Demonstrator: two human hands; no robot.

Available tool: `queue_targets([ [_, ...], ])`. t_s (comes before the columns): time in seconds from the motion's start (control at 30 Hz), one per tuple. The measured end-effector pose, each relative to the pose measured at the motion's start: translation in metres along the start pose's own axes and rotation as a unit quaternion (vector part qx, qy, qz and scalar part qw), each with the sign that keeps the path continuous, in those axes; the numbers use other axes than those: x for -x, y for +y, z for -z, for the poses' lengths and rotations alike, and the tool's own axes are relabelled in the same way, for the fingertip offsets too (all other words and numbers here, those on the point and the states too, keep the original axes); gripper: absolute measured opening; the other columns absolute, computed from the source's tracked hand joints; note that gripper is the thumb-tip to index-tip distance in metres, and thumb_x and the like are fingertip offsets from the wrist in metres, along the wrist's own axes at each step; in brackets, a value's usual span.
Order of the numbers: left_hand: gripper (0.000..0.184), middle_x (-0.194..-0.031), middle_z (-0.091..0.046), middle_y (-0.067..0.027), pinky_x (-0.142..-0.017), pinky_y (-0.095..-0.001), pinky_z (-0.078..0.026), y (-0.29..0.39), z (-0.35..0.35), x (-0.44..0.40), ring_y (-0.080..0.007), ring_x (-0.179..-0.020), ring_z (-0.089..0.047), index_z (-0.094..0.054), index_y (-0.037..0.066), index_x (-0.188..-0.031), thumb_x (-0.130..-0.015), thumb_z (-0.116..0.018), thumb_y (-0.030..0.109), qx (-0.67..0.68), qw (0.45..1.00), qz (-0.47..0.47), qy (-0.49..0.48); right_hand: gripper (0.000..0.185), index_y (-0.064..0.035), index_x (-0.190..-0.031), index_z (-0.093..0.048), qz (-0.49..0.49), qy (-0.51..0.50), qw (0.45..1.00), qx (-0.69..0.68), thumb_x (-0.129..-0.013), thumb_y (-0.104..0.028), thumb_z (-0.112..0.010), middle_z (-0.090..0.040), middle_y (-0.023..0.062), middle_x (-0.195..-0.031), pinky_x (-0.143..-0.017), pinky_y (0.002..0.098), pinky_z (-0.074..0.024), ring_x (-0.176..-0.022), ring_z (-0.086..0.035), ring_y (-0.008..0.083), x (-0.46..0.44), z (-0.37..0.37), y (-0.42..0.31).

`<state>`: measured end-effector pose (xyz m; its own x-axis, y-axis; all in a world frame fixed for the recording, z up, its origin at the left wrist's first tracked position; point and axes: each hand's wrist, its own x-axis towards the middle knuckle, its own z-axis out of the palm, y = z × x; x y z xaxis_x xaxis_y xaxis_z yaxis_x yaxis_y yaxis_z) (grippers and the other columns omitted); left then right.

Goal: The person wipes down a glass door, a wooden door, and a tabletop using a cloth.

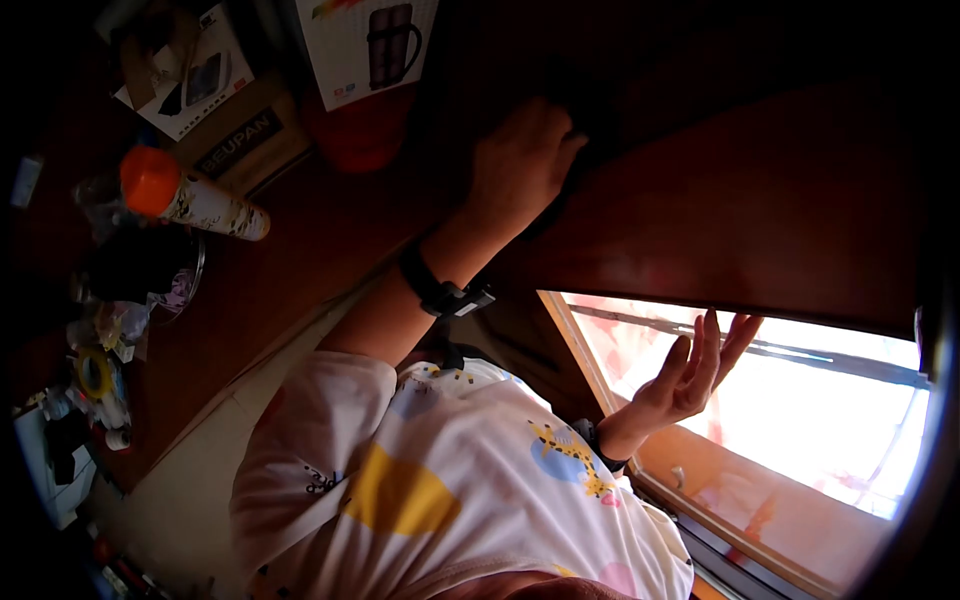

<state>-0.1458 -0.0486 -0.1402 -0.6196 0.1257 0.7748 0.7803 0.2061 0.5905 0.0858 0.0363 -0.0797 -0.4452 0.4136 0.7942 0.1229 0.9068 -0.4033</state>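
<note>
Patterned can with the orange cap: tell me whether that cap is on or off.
On: the orange cap sits over one end of the patterned can, with no gap visible between them.

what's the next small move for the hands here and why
Perhaps rest the right hand firmly against the lower edge of the wooden panel before shifting the left hand: the right hand is open and reaches that edge, though contact is unclear, and the left hand is in shadow, too dark to show what it may hold.
</note>
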Motion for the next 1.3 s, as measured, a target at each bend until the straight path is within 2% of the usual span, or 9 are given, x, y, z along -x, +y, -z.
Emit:
queue_targets([
  [0.4, 0.017, -0.086, -0.062, -0.0114, -0.063, -0.0409, -0.052, -0.085, -0.029, 0.119, -0.0333, -0.078, -0.063, -0.058, 0.008, -0.087, -0.083, -0.069, 0.020, -0.055, 0.983, 0.156, -0.081, 0.027, -0.0022, -0.113, -0.068, -0.011, -0.010, 1.000, -0.012, -0.088, -0.009, -0.060, -0.033, 0.0212, -0.150, -0.108, 0.0494, -0.0340, -0.137, -0.035, 0.0390, -0.002, -0.003, -0.015],
  [0.47, 0.020, -0.087, -0.064, -0.0117, -0.064, -0.0414, -0.052, -0.087, -0.027, 0.120, -0.0344, -0.079, -0.064, -0.060, 0.008, -0.089, -0.084, -0.069, 0.024, -0.082, 0.970, 0.184, -0.134, 0.028, -0.0019, -0.114, -0.068, -0.010, -0.013, 1.000, -0.011, -0.087, -0.007, -0.060, -0.032, 0.0210, -0.151, -0.108, 0.0486, -0.0340, -0.137, -0.035, 0.0387, -0.001, 0.000, -0.017],
  [0.5, 0.020, -0.087, -0.064, -0.0117, -0.064, -0.0414, -0.052, -0.081, -0.027, 0.116, -0.0344, -0.079, -0.064, -0.060, 0.008, -0.089, -0.084, -0.069, 0.024, -0.082, 0.971, 0.180, -0.132, 0.028, -0.0017, -0.114, -0.067, -0.011, -0.018, 1.000, -0.013, -0.087, -0.007, -0.060, -0.031, 0.0211, -0.151, -0.108, 0.0482, -0.0339, -0.137, -0.035, 0.0391, -0.001, 0.001, -0.018],
  [0.57, 0.019, -0.083, -0.064, -0.0116, -0.062, -0.0388, -0.052, -0.065, -0.026, 0.099, -0.0320, -0.075, -0.065, -0.061, 0.007, -0.090, -0.084, -0.070, 0.023, -0.053, 0.987, 0.146, -0.039, 0.031, -0.0019, -0.115, -0.067, -0.003, -0.024, 1.000, -0.019, -0.085, -0.005, -0.061, -0.031, 0.0213, -0.151, -0.108, 0.0480, -0.0331, -0.137, -0.035, 0.0402, -0.003, -0.001, -0.016],
  [0.7, 0.015, -0.078, -0.063, -0.0105, -0.058, -0.0329, -0.051, -0.024, -0.004, 0.029, -0.0262, -0.069, -0.065, -0.061, 0.005, -0.085, -0.083, -0.072, 0.016, -0.024, 0.998, 0.050, -0.009, 0.035, -0.0038, -0.114, -0.068, -0.021, -0.029, 0.999, -0.026, -0.080, -0.001, -0.060, -0.031, 0.0213, -0.152, -0.109, 0.0491, -0.0317, -0.137, -0.035, 0.0405, -0.005, 0.002, -0.020],
  [0.83, 0.014, -0.078, -0.063, -0.0107, -0.058, -0.0324, -0.051, -0.006, -0.003, 0.001, -0.0263, -0.068, -0.064, -0.061, 0.005, -0.084, -0.082, -0.072, 0.014, 0.006, 1.000, -0.001, 0.030, 0.034, -0.0033, -0.113, -0.069, -0.042, -0.039, 0.998, -0.001, -0.080, -0.002, -0.060, -0.030, 0.0217, -0.152, -0.109, 0.0496, -0.0319, -0.137, -0.034, 0.0413, -0.006, 0.005, -0.019],
  [1.13, 0.017, -0.080, -0.063, -0.0120, -0.059, -0.0387, -0.051, -0.048, -0.017, 0.068, -0.0318, -0.071, -0.064, -0.058, 0.007, -0.087, -0.083, -0.070, 0.018, -0.017, 0.993, 0.109, -0.032, 0.034, -0.0019, -0.115, -0.067, -0.046, -0.060, 0.997, -0.007, -0.082, -0.007, -0.061, -0.026, 0.0234, -0.152, -0.100, 0.0469, -0.0444, -0.137, -0.033, 0.0436, -0.005, 0.005, -0.016],
  [1.23, 0.017, -0.082, -0.063, -0.0137, -0.061, -0.0410, -0.051, -0.054, -0.017, 0.083, -0.0345, -0.073, -0.064, -0.058, 0.007, -0.087, -0.083, -0.069, 0.019, -0.039, 0.988, 0.144, -0.047, 0.037, -0.0017, -0.117, -0.066, -0.046, -0.067, 0.997, -0.006, -0.081, -0.006, -0.062, -0.027, 0.0237, -0.152, -0.100, 0.0459, -0.0442, -0.137, -0.032, 0.0426, -0.005, 0.008, -0.017],
  [1.3, 0.016, -0.084, -0.064, -0.0145, -0.062, -0.0413, -0.051, -0.070, -0.018, 0.096, -0.0361, -0.074, -0.064, -0.059, 0.008, -0.089, -0.084, -0.069, 0.020, -0.065, 0.978, 0.165, -0.105, 0.038, -0.0016, -0.118, -0.066, -0.039, -0.075, 0.996, -0.001, -0.080, -0.005, -0.062, -0.027, 0.0238, -0.152, -0.099, 0.0451, -0.0444, -0.137, -0.033, 0.0420, -0.006, 0.012, -0.017],
])
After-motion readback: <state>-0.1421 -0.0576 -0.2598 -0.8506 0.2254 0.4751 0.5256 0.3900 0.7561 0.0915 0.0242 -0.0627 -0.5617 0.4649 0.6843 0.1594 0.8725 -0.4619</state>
